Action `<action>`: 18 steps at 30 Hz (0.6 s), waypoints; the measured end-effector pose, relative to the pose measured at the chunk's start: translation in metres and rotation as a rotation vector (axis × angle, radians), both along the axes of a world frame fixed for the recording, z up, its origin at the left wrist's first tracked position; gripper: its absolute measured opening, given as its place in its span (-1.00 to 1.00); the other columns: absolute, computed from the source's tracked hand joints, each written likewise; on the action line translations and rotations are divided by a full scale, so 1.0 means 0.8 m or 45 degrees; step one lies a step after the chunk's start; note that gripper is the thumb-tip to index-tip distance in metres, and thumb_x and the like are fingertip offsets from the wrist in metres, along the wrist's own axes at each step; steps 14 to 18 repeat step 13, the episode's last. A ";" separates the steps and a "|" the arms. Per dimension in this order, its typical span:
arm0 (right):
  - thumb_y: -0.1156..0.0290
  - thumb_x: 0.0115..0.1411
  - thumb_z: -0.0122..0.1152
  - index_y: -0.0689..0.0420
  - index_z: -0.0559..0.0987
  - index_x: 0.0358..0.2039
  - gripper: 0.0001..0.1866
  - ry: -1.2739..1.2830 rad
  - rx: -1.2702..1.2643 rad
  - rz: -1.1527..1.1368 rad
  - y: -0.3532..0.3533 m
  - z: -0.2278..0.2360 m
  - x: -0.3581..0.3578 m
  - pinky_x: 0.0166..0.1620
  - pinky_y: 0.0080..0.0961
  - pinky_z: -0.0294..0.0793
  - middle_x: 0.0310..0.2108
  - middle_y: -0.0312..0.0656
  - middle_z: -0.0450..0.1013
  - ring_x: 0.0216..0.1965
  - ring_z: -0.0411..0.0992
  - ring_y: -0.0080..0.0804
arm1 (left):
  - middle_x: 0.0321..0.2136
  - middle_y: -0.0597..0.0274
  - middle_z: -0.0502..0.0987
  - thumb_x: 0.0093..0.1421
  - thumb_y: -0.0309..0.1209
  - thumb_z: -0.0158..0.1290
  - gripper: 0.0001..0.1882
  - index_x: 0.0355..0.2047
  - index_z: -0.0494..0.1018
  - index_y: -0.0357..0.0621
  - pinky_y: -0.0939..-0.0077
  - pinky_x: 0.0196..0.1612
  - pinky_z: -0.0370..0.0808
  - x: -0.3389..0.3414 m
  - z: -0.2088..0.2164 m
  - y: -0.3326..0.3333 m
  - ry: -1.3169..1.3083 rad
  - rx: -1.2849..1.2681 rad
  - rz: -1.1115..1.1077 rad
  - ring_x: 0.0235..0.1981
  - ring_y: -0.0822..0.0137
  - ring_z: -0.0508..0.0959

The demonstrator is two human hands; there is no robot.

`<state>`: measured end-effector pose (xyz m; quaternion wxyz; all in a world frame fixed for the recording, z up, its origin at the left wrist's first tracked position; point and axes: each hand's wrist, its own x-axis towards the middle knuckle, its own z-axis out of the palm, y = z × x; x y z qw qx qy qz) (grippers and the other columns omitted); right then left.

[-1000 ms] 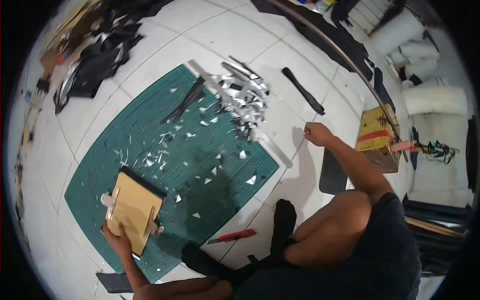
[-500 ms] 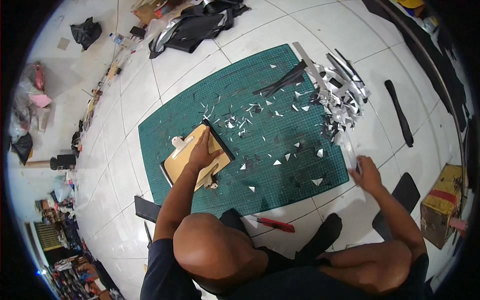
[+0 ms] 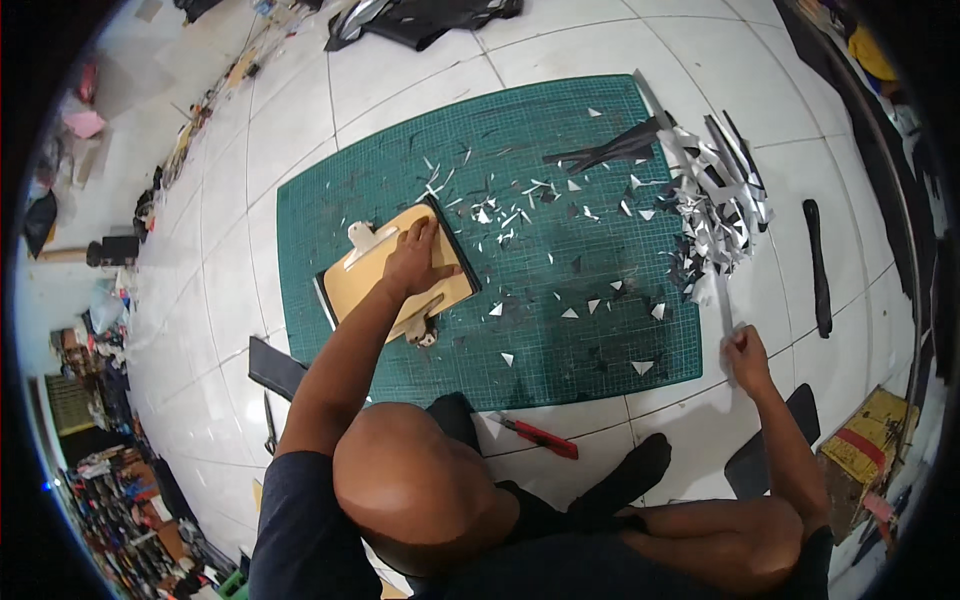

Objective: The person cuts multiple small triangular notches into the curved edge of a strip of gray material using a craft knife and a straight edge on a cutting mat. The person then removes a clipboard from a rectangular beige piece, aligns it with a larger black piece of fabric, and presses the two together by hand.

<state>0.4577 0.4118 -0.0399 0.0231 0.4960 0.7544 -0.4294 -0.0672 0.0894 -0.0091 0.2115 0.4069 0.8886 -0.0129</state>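
My left hand (image 3: 415, 258) lies flat on a tan board (image 3: 365, 287), fingers stretched out, pressing rather than gripping. Two metal bulldog clips bite the board's opposite edges: an upper clip (image 3: 365, 243) and a lower clip (image 3: 422, 333). Black material shows along the board's ends. All of this rests on a green cutting mat (image 3: 560, 370). At the mat's right edge my right hand (image 3: 747, 360) is closed around the near end of a long metal ruler (image 3: 727, 305). A heap of silver and black scraps (image 3: 715, 210) covers the ruler's middle.
Small triangular offcuts (image 3: 641, 368) and slivers are scattered over the mat. A red utility knife (image 3: 540, 438) lies before my feet, and a black strip (image 3: 818, 268) lies to the right. A yellow box (image 3: 870, 435) stands at far right. Black sheeting (image 3: 430, 20) lies beyond the mat.
The whole view has shifted a little. My right hand has closed more firmly on the ruler's end. My left hand stays on the tan board.
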 end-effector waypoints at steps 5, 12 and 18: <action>0.24 0.36 0.09 0.15 0.40 -0.27 -0.77 0.486 0.289 -0.325 0.012 0.028 0.024 -0.37 -0.58 0.28 -0.44 -0.36 0.28 -0.46 0.21 -0.60 | 0.35 -0.04 0.03 -0.10 0.16 0.30 0.15 0.37 0.01 -0.07 0.07 0.26 0.31 0.009 0.006 0.003 0.042 0.004 0.026 0.34 -0.09 0.11; 0.19 0.40 0.03 0.23 0.46 -0.36 -0.66 0.129 0.587 -0.191 0.022 0.121 0.043 -0.44 -0.52 0.16 -0.59 -0.36 0.17 -0.50 0.07 -0.63 | 0.40 -0.03 -0.08 -0.10 0.14 0.31 0.13 0.38 0.00 0.04 0.05 0.32 0.21 -0.028 -0.011 -0.035 -0.202 0.137 -0.010 0.39 -0.06 0.01; 0.20 0.38 0.06 0.24 0.54 -0.25 -0.68 -0.195 0.506 -0.165 0.033 0.143 0.054 -0.25 -0.55 0.35 -0.45 -0.10 0.47 -0.38 0.33 -0.54 | 0.40 -0.01 -0.08 -0.08 0.12 0.30 0.12 0.39 -0.01 0.06 0.03 0.33 0.19 -0.036 -0.014 -0.038 -0.271 0.189 -0.048 0.40 -0.04 0.00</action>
